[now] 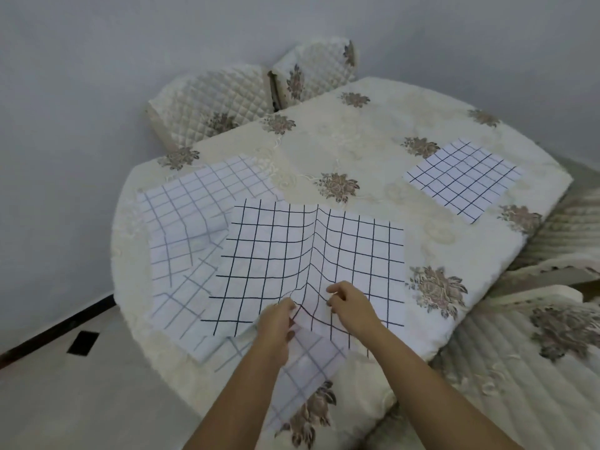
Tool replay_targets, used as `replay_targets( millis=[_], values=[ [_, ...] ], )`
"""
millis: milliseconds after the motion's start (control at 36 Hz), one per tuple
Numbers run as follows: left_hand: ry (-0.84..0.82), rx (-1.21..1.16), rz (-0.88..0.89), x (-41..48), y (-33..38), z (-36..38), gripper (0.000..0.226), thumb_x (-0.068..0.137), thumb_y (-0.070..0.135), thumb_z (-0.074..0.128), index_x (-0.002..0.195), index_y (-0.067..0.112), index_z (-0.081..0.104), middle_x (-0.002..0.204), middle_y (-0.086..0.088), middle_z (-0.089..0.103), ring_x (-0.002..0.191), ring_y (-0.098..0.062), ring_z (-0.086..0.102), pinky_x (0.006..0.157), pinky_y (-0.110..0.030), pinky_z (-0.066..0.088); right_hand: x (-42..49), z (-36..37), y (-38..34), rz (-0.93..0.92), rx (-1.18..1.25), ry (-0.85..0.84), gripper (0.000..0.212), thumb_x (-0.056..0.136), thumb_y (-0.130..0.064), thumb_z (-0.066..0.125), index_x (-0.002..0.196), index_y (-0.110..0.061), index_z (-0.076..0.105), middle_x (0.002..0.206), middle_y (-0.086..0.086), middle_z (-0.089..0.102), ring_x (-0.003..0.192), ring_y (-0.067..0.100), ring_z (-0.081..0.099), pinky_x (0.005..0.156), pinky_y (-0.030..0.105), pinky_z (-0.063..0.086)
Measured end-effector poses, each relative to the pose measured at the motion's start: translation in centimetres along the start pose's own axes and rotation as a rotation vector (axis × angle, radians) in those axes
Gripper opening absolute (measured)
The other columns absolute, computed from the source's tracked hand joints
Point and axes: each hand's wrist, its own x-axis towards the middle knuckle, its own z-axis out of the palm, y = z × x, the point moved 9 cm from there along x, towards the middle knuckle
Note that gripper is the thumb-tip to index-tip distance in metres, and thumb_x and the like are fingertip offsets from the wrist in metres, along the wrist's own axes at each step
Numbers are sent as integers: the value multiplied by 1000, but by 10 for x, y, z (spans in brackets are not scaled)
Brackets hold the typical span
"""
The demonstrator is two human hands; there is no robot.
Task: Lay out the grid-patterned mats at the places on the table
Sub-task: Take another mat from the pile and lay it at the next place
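A white mat with a dark grid [292,254] lies in front of me on the table [373,138], creased up along its middle. My left hand [276,323] and my right hand [349,305] pinch its near edge at the crease. Under it, to the left, several more grid mats [181,219] lie overlapped in a loose pile. One of them [305,362] sticks out below my left hand over the table's near edge. A single grid mat [462,180] lies flat at the far right place.
The table wears a cream quilted cloth with brown flower prints. Two chairs with matching covers [224,99] stand at the far side against the wall. Another covered chair [535,345] is close at the right. Floor with a dark vent [82,342] lies to the left.
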Motion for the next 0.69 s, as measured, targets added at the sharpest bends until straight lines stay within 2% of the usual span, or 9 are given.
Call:
replay_targets(
  millis=[83, 167, 222, 306, 389, 472, 556, 611, 694],
  values=[
    [9, 7, 43, 3, 16, -40, 17, 86, 7, 50, 68, 7, 52, 68, -11, 48, 70, -25, 48, 62, -33, 45, 3, 6, -15, -36, -28, 14, 27, 95, -15, 39, 118, -15, 53, 101, 2, 58, 88, 21, 58, 70, 26, 44],
    [-1, 32, 67, 1, 28, -74, 24, 88, 2, 45, 65, 7, 48, 49, -6, 54, 54, -22, 52, 61, -32, 47, 7, 22, -27, -71, -78, -3, 28, 96, -16, 39, 121, -14, 52, 99, -1, 53, 70, 10, 50, 60, 20, 39],
    [26, 53, 87, 2, 37, -100, 26, 88, 1, 42, 63, 7, 44, 38, -1, 50, 46, -19, 50, 57, -29, 45, 10, 33, -35, -95, -107, -15, 30, 96, -15, 39, 124, -13, 51, 106, 2, 53, 68, 7, 46, 59, 18, 37],
    [118, 129, 108, 14, 48, -142, 23, 83, 4, 43, 62, 11, 41, 58, -9, 43, 58, -21, 43, 59, -30, 40, 12, 48, -51, -131, -172, -20, 34, 96, -15, 41, 129, -13, 47, 124, 8, 48, 92, 16, 52, 77, 24, 43],
    [203, 199, 115, 22, 60, -174, 22, 81, 7, 43, 61, 14, 37, 64, -7, 35, 62, -20, 36, 60, -31, 35, 18, 60, -65, -160, -209, -11, 40, 94, -15, 45, 135, -14, 42, 133, 11, 41, 111, 22, 49, 90, 31, 44],
    [240, 201, 93, 32, 65, -195, 21, 80, 9, 45, 63, 15, 36, 66, -6, 34, 63, -19, 35, 60, -30, 32, 28, 67, -78, -192, -269, 3, 47, 93, -13, 48, 138, -17, 37, 136, 12, 35, 108, 20, 47, 86, 25, 40],
    [270, 170, 59, 43, 63, -211, 14, 79, 12, 48, 67, 14, 41, 75, -9, 42, 72, -22, 42, 66, -32, 35, 45, 67, -83, -169, -282, 23, 51, 91, -12, 49, 140, -17, 36, 139, 14, 33, 120, 26, 43, 95, 31, 40],
    [282, 145, 51, 47, 60, -218, 13, 81, 13, 50, 69, 11, 45, 80, -12, 47, 75, -24, 46, 67, -34, 38, 57, 63, -80, -113, -242, 41, 50, 91, -13, 48, 140, -16, 35, 138, 16, 33, 117, 28, 45, 88, 32, 42],
    [284, 130, 48, 50, 55, -223, 18, 86, 11, 52, 69, 8, 49, 75, -15, 53, 67, -25, 51, 62, -32, 44, 73, 53, -70, -28, -194, 71, 50, 92, -15, 47, 140, -14, 34, 137, 19, 34, 116, 31, 47, 85, 31, 40]
  ],
)
